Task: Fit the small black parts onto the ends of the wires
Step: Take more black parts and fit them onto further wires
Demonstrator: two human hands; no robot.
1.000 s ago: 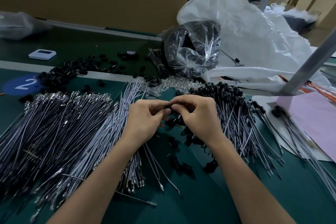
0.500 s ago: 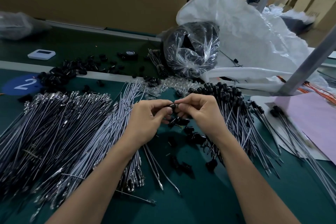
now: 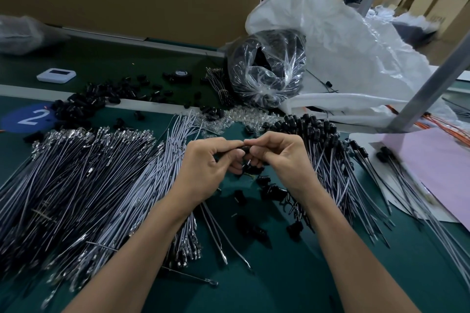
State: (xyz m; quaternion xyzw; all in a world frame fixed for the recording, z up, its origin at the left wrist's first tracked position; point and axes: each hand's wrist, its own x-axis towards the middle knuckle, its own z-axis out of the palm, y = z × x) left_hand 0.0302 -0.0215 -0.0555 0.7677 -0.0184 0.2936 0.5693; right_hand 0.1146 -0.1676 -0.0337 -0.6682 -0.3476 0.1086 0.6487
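**1. Grip state.** I read the left grip (image 3: 203, 168) and the right grip (image 3: 282, 157) meeting fingertip to fingertip at the centre of the view, above the counter (image 3: 279, 274). Both are closed down to a pinch. The thumb and forefinger of each curl onto one small black part (image 3: 244, 148) held between them, and the other fingers are curled underneath. I cannot tell whether a wire end sits inside the part, because the fingers cover it.

**2. Task items.**
- The bare wires (image 3: 76, 185) lie in a broad fan at 9 o'clock from the grips, with metal terminals showing at their far ends.
- The fitted wires (image 3: 323, 150), each with a black part on its far end, are heaped at 3 o'clock, just beside the right grip.
- The loose black parts (image 3: 272, 189) lie scattered on the counter at 6 o'clock, just below the grips.
- A larger heap of black parts (image 3: 84, 104) sits at 10 o'clock.

**3. Surroundings.**
- A clear bag (image 3: 267, 68) with dark contents stands at 12 o'clock.
- A white sack (image 3: 343, 46) rises behind the clear bag at 1 o'clock.
- A blue disc (image 3: 28, 118) marked 2 lies at the 9 o'clock edge.
- A pink sheet (image 3: 437, 168) lies at the 3 o'clock edge.
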